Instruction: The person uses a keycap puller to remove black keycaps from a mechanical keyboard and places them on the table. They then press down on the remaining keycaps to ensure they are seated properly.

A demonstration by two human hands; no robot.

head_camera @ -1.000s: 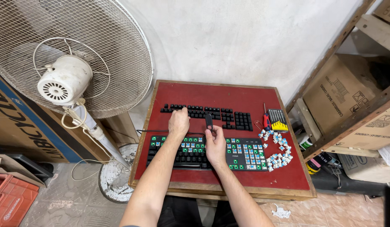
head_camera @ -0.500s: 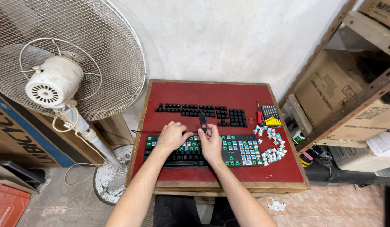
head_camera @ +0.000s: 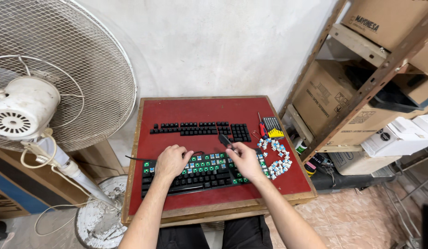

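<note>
Right in the middle of the red-topped table [head_camera: 278,110] lies the black keyboard [head_camera: 200,173], close to the near edge, and it is half stripped: many caps are off, green and blue switches showing across the middle and right part, while dark caps remain along the lower rows and the left end. The left hand [head_camera: 171,161] rests flat-ish on the left part of the board, fingers curled onto the keys, pinning it down rather than gripping anything I can make out. The right hand [head_camera: 244,161] sits over the right half, fingers pinched shut around a small black tool [head_camera: 224,139] that pokes up and away toward the far side; it looks like a puller, though its tip is too small to be sure of.

Judging by this, the step in hand is working key by key along the board with that tool. The next move would call for a steady left hand and a straight, careful seat of the tool over one key, so nothing nearby gets levered.

Beyond the board, rows of loose black keycaps [head_camera: 200,129] are laid out neatly. To the right, a heap of small blue-and-white switches [head_camera: 276,159], and past it a screwdriver set [head_camera: 271,127] with a red handle. A white pedestal fan [head_camera: 43,101] stands left; cardboard boxes [head_camera: 329,99] fill the shelf [head_camera: 361,92] on the right.
</note>
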